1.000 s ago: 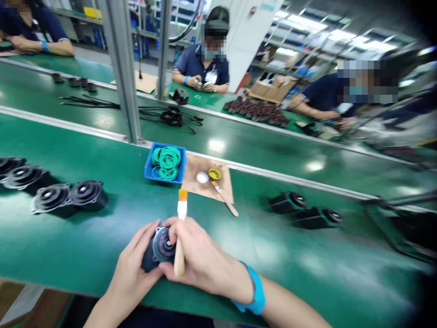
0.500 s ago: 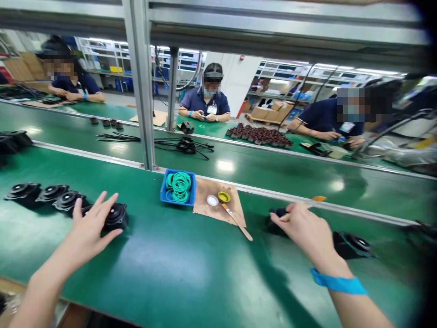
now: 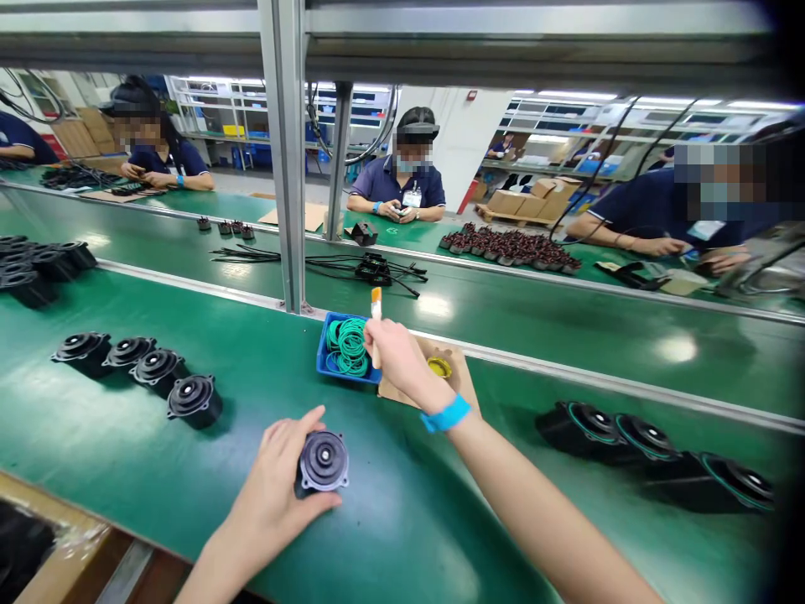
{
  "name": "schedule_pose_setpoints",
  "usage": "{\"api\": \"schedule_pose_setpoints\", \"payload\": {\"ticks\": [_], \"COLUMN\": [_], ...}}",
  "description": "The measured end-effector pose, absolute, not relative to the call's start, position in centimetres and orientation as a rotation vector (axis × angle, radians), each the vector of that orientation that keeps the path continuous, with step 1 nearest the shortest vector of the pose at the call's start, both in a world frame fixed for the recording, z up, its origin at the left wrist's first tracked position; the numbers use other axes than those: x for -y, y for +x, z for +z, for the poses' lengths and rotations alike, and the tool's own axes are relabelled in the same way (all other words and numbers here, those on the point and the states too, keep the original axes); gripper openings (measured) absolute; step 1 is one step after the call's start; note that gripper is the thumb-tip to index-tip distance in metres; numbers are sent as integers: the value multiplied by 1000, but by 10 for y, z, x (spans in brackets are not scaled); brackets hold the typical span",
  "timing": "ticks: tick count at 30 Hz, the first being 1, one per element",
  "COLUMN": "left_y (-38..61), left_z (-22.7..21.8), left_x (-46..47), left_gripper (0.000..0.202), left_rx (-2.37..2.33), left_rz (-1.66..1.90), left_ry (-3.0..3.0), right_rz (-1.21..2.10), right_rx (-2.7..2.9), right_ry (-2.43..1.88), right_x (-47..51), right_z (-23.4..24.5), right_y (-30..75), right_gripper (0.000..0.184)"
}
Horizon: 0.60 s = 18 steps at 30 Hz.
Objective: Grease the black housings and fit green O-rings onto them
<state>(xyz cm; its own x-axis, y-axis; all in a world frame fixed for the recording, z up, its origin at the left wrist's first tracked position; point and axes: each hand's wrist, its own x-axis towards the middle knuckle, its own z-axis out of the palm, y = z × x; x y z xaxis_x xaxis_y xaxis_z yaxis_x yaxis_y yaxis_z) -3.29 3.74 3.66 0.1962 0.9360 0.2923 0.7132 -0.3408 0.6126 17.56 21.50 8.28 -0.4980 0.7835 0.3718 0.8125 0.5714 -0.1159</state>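
I have one black housing (image 3: 325, 461) at the lower centre of the frame, and my left hand (image 3: 277, 478) has its grip curved around the side of it, thumb below, fingers above. My right hand (image 3: 402, 356), mid-frame, has a narrow grip on one brush (image 3: 376, 304), bristles up, right at the blue bin (image 3: 345, 377). Whether those fingers touch the green rings (image 3: 347, 340) inside, I can't tell; they're too tangled to count.

Counting along: four housings (image 3: 194, 401) in a slanting row at mid-left, three ringed housings (image 3: 647, 436) at lower right, plus a pile (image 3: 38, 273) on the left edge, too crowded to number. One yellow dish (image 3: 439, 367) sits on one brown sheet (image 3: 464, 382), partly behind my right wrist.

Edges: a metal rail (image 3: 629, 383) bounds the far side, one upright post (image 3: 283, 159) rises at upper centre-left, and the near edge slants across the lower left. Room to move: a broad stretch of green tabletop (image 3: 402, 520) spreads between my left hand and right forearm.
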Motion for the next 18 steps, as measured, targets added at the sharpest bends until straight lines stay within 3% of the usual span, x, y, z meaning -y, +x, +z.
{"api": "schedule_pose_setpoints", "payload": {"ticks": [7, 11, 18], "left_y": [-17, -17, -16], "left_z": [20, 13, 9], "left_x": [-20, -19, -18], "left_gripper": [83, 83, 88], "left_rx": [-1466, -1457, -1454], "left_rz": [1175, 1237, 1281], "left_ry": [1644, 1577, 1602], "right_rz": [11, 155, 986], "right_rx": [2377, 2277, 2222], "right_ry": [-1258, -1182, -845], "right_x": [-236, -203, -124], "right_z": [75, 94, 102], "right_y": [155, 172, 168], "right_gripper": [11, 24, 30]}}
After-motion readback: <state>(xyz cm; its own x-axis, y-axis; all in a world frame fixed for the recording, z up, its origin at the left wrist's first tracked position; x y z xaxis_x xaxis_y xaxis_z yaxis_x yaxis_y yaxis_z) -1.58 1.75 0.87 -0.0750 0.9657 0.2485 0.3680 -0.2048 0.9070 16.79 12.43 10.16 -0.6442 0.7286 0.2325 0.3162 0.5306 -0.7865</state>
